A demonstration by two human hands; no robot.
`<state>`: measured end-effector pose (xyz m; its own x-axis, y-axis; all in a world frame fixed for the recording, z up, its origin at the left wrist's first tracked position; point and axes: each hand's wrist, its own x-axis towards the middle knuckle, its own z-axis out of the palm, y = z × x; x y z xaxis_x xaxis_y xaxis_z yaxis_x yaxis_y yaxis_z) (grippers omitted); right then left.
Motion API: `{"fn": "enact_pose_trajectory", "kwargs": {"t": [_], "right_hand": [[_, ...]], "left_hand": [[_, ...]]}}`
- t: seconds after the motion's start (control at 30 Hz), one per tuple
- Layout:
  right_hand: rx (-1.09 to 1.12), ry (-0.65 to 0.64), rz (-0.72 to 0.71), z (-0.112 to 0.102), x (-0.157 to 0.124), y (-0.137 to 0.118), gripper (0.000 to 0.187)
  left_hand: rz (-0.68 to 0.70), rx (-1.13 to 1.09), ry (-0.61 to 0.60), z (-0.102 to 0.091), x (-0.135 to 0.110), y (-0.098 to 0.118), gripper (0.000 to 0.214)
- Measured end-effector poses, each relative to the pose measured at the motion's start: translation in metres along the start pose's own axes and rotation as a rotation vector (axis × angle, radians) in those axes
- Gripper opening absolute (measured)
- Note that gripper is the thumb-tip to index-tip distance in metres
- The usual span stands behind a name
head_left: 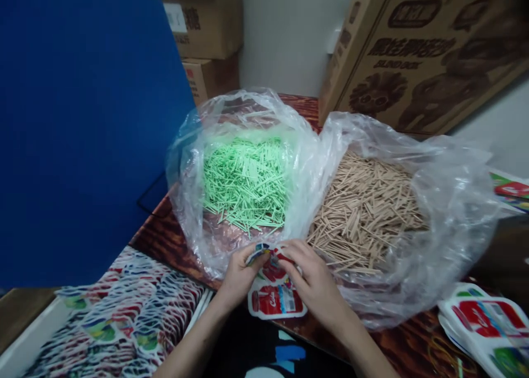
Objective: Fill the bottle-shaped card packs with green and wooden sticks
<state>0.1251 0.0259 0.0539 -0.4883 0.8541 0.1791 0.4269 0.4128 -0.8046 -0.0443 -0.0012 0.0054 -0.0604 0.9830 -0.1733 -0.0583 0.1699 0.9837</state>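
Observation:
My left hand [238, 276] and my right hand [311, 272] are close together at the near edge of the table. Between them hangs a white-edged printed packet [276, 302] with red "Cola" jar pictures. Fingers of both hands are pinched at its upper part, which looks folded or bent and is partly covered by them. Just beyond my left hand, an open clear plastic bag holds many thin green sticks [248, 179]. A second clear bag, beyond my right hand, holds many thin brown sticks [367, 212].
At lower left, a white box [31, 325] is packed with rows of similar printed packets [119, 323]. More packets [487, 323] lie stacked at the right, near a rubber band. A blue panel [91, 119] stands at the left. Cardboard boxes [425, 53] stand behind the table [169, 240].

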Motion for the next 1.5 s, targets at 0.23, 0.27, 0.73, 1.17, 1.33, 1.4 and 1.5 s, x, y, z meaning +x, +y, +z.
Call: {"fn": "enact_pose_trajectory", "kwargs": {"t": [0.23,0.27,0.73,1.17,1.33,1.4,1.5], "right_hand": [[0.019,0.307,0.14,0.039,0.007,-0.005,0.019],[0.041,0.349,0.175,0.043,0.007,-0.005,0.02],[-0.202,0.124,0.217,0.062,0.088,0.04,0.015],[-0.79,0.096,0.146,0.102,0.091,0.035,0.023],[-0.95,-0.043,0.046,0.118,0.108,0.031,0.018],[-0.992,-0.116,0.021,0.12,0.117,0.031,0.016],[-1.038,-0.166,0.013,0.122,0.124,0.032,0.021]], "left_hand": [[0.107,0.101,0.169,-0.014,-0.007,0.007,0.014],[0.116,0.091,0.17,-0.015,-0.009,0.007,0.014],[-0.061,-0.466,0.565,-0.093,0.006,0.0,0.041],[-0.023,-0.594,0.746,-0.118,0.012,-0.001,0.048],[0.005,-0.589,0.701,-0.118,0.02,0.004,0.046],[0.011,-0.563,0.677,-0.121,0.023,0.006,0.045],[-0.008,-0.509,0.632,-0.127,0.029,0.012,0.046]]}}
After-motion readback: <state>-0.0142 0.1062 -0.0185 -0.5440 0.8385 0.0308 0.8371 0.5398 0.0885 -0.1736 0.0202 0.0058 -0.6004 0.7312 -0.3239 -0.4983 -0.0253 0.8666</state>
